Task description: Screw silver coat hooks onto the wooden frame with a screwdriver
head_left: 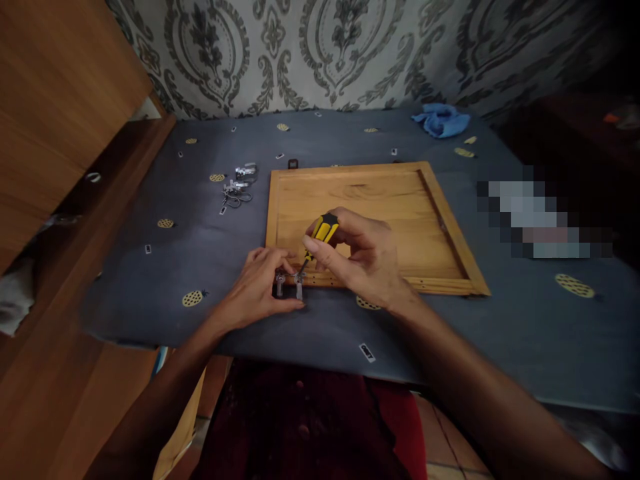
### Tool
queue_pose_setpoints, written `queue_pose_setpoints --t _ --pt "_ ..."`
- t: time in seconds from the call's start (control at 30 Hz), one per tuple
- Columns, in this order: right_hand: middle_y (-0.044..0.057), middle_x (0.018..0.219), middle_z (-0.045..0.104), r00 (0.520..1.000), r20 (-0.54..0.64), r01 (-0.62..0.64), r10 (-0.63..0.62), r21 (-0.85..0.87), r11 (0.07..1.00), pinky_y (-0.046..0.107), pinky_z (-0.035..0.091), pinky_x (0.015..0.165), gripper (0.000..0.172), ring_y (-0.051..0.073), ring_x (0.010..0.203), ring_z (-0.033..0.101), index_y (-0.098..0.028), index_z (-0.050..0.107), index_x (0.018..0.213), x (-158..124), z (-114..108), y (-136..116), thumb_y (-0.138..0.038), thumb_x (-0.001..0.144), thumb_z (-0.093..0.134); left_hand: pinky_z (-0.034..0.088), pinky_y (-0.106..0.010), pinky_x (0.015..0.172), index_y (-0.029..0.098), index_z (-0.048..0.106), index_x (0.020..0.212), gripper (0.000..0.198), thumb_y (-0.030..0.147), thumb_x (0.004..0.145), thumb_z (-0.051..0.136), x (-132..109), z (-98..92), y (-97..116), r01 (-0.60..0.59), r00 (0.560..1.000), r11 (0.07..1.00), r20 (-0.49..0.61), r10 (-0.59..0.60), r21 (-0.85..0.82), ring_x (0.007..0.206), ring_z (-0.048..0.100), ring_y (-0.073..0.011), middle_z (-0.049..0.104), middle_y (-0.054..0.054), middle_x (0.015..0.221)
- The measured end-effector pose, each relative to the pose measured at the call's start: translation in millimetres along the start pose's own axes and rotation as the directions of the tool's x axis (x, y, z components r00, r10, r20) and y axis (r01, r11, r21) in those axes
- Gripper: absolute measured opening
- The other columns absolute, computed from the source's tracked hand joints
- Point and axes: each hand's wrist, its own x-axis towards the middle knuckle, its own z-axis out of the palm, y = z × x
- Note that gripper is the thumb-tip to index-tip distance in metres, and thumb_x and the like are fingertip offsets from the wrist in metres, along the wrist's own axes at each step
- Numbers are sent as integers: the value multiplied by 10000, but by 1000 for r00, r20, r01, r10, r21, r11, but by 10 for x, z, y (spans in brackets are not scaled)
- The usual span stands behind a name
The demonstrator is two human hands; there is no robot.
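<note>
A wooden cabinet door panel (380, 220) lies flat on a table covered by a dark blue cloth (210, 267). My right hand (360, 257) is closed round a yellow and black screwdriver (323, 230), whose tip points down at a small metal hinge (290, 283) at the panel's near left corner. My left hand (260, 287) rests on the cloth with its fingers closed on that hinge, steadying it.
More metal hinges (239, 183) lie on the cloth left of the panel. A crumpled blue rag (441, 120) sits at the far edge. Wooden furniture (60, 100) stands at the left, patterned wallpaper behind. A blurred patch is at the right.
</note>
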Motion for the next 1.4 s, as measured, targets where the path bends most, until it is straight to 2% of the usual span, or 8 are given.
queue_pose_setpoints --t 0.4,0.57,0.8,0.93,1.13,1.4 --pt "-25 683 571 999 22 40 -39 -54 998 271 399 544 293 116 603 528 -195 595 767 24 12 11 -423 909 710 426 -463 984 239 480 985 470 271 706 857 0 -18 29 8 1000 1000 -5 -8 -11 1060 616 -275 660 -18 1058" --pt "-19 671 574 993 77 97 -91 -90 991 270 391 544 307 115 588 520 -186 599 758 34 -10 -16 -424 925 696 413 -468 998 232 481 959 454 281 706 854 4 -23 39 28 1000 1000 5 -28 -2 1071 611 -281 654 -20 1061" --pt "-10 719 617 974 207 118 -96 -100 988 255 404 542 310 107 595 527 -180 626 814 38 -109 -11 -457 950 654 427 -477 1006 240 491 998 472 301 704 855 2 -8 19 13 1000 1000 -5 -13 0 1098 611 -282 652 -29 1102" --pt "4 779 665 958 280 89 -68 -64 994 236 416 537 340 91 590 544 -175 603 774 43 -154 -46 -455 964 634 427 -492 1013 242 493 991 476 299 692 858 0 3 7 2 1000 1000 -12 -2 10 1126 606 -290 647 -45 1181" --pt "-17 713 628 965 251 96 -75 -74 993 234 390 516 329 88 561 509 -175 636 807 57 -142 -33 -466 960 637 436 -498 1003 246 488 997 485 302 694 863 -1 7 -5 -2 1000 1000 -16 3 10 1109 609 -287 656 -37 1129" --pt "-18 688 622 976 214 54 -45 -36 998 248 415 528 314 103 577 539 -179 663 814 59 -112 -21 -470 933 675 430 -487 1009 247 497 1037 509 287 691 868 -5 13 -10 -5 1000 1000 -19 5 -8 1092 610 -286 661 -23 1071"
